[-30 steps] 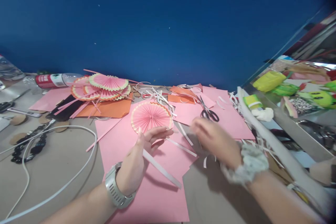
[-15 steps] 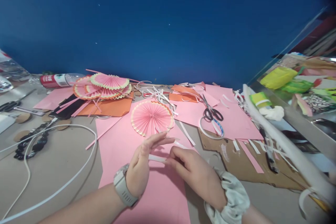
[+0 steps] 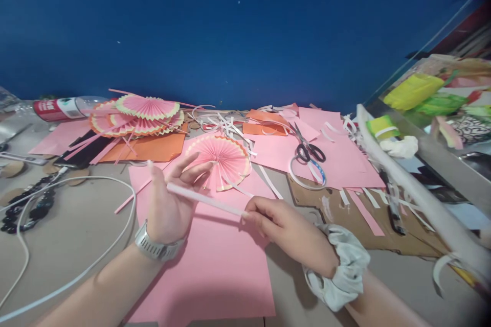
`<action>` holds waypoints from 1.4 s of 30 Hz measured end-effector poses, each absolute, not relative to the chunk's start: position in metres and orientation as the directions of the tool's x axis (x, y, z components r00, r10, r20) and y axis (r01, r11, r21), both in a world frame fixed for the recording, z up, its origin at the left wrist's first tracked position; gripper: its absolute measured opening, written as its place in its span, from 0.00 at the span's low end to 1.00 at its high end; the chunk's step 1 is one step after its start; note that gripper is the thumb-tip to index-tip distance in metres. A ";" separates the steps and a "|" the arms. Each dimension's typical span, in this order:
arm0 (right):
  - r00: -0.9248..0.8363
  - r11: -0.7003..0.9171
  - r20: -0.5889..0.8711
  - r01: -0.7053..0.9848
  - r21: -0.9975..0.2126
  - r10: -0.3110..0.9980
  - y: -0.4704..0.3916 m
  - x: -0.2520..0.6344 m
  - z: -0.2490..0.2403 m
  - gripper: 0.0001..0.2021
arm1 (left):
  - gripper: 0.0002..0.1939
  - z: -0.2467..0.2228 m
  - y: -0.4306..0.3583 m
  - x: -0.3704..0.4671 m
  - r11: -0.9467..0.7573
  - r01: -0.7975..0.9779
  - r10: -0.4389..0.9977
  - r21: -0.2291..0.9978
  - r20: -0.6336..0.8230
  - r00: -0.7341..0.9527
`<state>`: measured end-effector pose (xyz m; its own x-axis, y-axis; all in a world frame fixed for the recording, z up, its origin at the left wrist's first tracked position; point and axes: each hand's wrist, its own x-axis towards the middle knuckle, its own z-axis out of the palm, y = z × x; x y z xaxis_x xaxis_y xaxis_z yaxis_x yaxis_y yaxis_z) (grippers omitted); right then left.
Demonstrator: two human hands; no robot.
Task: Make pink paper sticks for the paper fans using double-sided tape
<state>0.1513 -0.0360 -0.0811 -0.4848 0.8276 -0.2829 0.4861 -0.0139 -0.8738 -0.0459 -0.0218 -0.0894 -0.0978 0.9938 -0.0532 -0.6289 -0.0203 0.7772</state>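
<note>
Palm turned up, my left hand (image 3: 169, 209) is open with its fingers spread apart. A narrow whitish strip (image 3: 207, 202) crosses from in front of that palm to my right hand (image 3: 282, 225), which pinches its right end between thumb and fingers. Whether the strip's left end touches the palm I cannot tell. Beyond the hands lies a round pleated pink paper fan (image 3: 220, 156) with a yellow and orange edge, partly hidden by my left fingers. Under it and the hands is a large pink paper sheet (image 3: 222, 271).
Black-handled scissors (image 3: 306, 146) and a roll of tape (image 3: 319, 176) lie at right on pink paper. A utility knife (image 3: 395, 217) rests by cardboard (image 3: 356, 245). More pleated fans (image 3: 148, 107) are piled at left, near a bottle (image 3: 57, 109) and a looped white cable (image 3: 132, 204).
My left hand has moved left and turned from edge-on to palm up, fingers spreading. More of the strip shows between the hands. The right hand keeps its pinch; the view has shifted slightly.
</note>
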 end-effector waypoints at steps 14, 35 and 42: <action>-0.505 -0.325 -0.256 -0.052 -0.944 0.824 -0.045 0.139 -0.099 0.11 | 0.07 -0.096 -0.046 -0.029 0.103 -0.277 0.991 0.955 -0.074 0.113; -0.432 0.005 -0.160 0.356 -0.934 0.888 -0.045 0.137 -0.092 0.13 | 0.09 -0.104 -0.056 -0.022 0.207 -0.273 0.977 0.939 -0.183 0.109; -0.583 0.042 -0.242 0.431 -0.902 0.775 -0.044 0.141 -0.085 0.12 | 0.11 -0.107 -0.051 -0.028 0.224 -0.228 0.973 0.947 -0.206 0.100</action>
<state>0.1413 -0.0436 -0.0854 -0.5831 0.7754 -0.2424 0.4306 0.0420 -0.9016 -0.0278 -0.0510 -0.1071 0.1003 0.9734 -0.2059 -0.2285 0.2239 0.9474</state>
